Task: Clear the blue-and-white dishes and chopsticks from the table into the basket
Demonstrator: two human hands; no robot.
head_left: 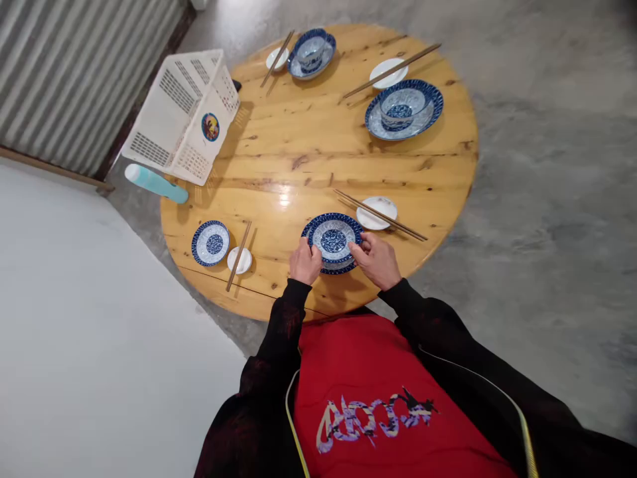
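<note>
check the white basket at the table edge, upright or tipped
Tipped: the white basket lies on its side on the round wooden table, its opening not facing up.

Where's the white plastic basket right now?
In the head view the white plastic basket lies tipped on its side at the round wooden table's far left edge, just beyond the teal bottle, well away from both hands.

basket [182,113] left on table [298,153], plate [333,240] at near edge

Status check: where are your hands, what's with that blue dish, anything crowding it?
Left hand and right hand grip opposite rims of the blue patterned dish. It sits over a blue plate at the table's near edge. Chopsticks on a white saucer lie close by.
</note>
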